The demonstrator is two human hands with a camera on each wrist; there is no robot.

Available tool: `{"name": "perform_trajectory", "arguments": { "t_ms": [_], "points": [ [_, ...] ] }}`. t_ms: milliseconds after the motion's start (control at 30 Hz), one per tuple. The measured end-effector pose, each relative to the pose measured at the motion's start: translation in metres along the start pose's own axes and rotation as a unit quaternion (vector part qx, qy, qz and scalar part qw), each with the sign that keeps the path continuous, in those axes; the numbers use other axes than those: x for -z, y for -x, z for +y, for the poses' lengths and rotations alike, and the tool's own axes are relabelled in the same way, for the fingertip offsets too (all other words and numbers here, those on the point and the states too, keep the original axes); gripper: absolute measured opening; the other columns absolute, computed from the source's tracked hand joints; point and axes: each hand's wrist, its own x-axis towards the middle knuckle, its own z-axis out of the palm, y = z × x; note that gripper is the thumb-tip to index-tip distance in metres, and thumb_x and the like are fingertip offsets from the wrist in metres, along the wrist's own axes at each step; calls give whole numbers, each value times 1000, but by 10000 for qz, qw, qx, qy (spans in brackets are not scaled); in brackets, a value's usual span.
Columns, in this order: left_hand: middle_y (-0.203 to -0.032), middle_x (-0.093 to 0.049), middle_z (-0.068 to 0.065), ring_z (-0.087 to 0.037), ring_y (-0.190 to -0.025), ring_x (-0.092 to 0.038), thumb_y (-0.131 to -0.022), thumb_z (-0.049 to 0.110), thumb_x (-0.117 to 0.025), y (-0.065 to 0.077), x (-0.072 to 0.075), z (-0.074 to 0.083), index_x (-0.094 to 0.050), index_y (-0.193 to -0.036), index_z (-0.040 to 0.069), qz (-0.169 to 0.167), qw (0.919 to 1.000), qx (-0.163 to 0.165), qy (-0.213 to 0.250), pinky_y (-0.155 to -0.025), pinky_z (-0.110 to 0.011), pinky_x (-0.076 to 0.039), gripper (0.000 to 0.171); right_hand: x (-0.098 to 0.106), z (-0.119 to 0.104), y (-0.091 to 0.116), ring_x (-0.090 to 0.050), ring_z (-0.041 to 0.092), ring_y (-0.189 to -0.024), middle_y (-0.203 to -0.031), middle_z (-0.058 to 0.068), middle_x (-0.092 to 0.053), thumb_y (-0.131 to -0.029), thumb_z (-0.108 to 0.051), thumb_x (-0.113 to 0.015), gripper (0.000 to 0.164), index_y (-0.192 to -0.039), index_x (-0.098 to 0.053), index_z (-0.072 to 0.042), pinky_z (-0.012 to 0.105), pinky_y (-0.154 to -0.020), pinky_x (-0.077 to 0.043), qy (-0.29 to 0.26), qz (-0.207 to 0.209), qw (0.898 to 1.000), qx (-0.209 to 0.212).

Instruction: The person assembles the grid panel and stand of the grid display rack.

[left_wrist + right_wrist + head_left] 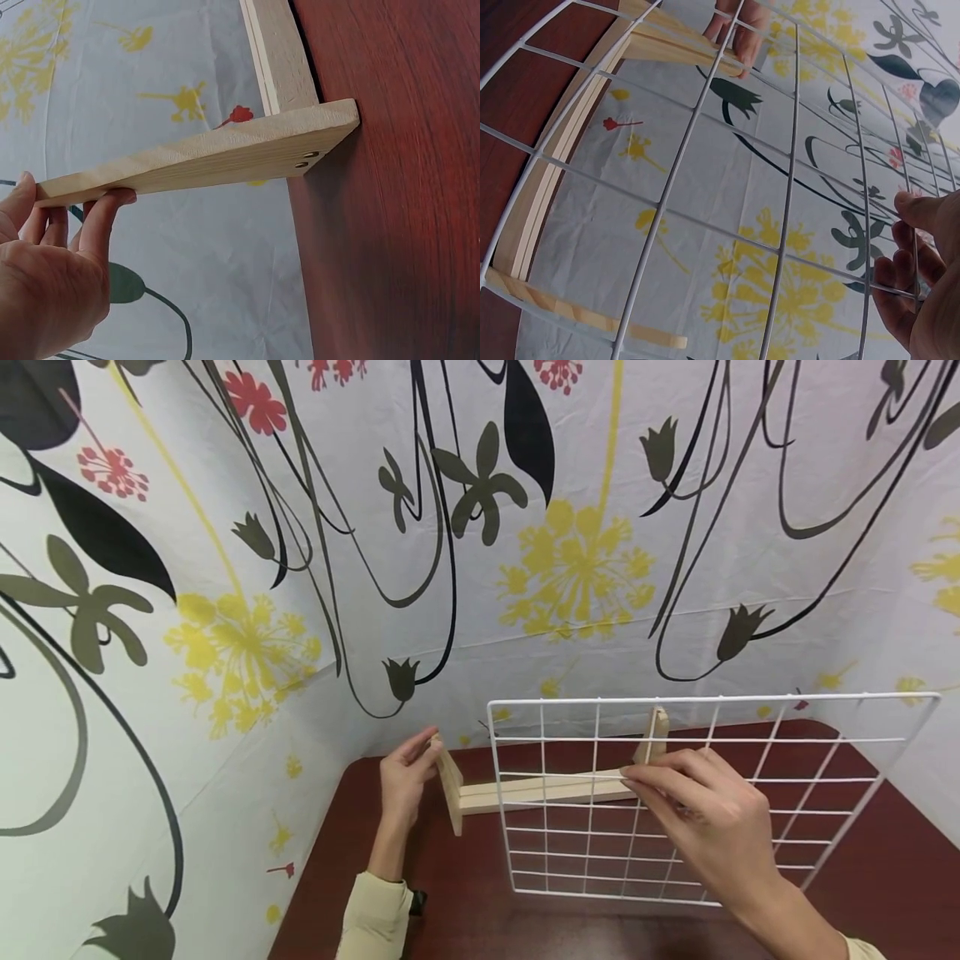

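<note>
My left hand [405, 777] pinches the upper end of the left side piece [452, 785] of a pale wooden stand. A grooved crossbar [480, 799] joins it to another upright side piece [658, 731] on the right. In the left wrist view, two screw heads [311, 154] show low on the outer face of the left side piece. My right hand [712, 818] grips a white wire grid panel [712, 698] by its wires, with thumb and fingers. The panel is held up in front of the stand and overlaps its right part in the head view.
The stand rests toward the back of a dark red wood-grain table [465, 902]. A white cloth [360, 635] printed with flowers and stems hangs behind the table and at its left side. A black band [417, 903] is at the left wrist.
</note>
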Motion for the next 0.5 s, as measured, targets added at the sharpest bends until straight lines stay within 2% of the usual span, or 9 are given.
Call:
{"name": "perform_trajectory", "arguments": {
  "t_ms": [200, 500],
  "points": [
    [-139, -72, -9, -25, -127, -70, -94, 25, -82, 0, -14, -1, -77, -130, 14, -136, 9999, 40, 78, -85, -32, -64, 38, 3, 1, 1, -50, 8, -65, -78, -4, -73, -106, -47, -62, 42, -87, -85, -17, 19, -57, -37, 74, -22, 10000, -40],
    [-134, -75, -4, -17, -118, -73, -90, 33, -86, 1, -26, -4, -78, -128, 21, -175, 9998, 81, 12, -83, -31, -65, 40, 6, 4, 2, -50, 7, -67, -80, -4, -74, -107, -45, -61, 41, -87, -84, -17, 17, -58, -38, 68, -64, 10000, -22]
  ]
}}
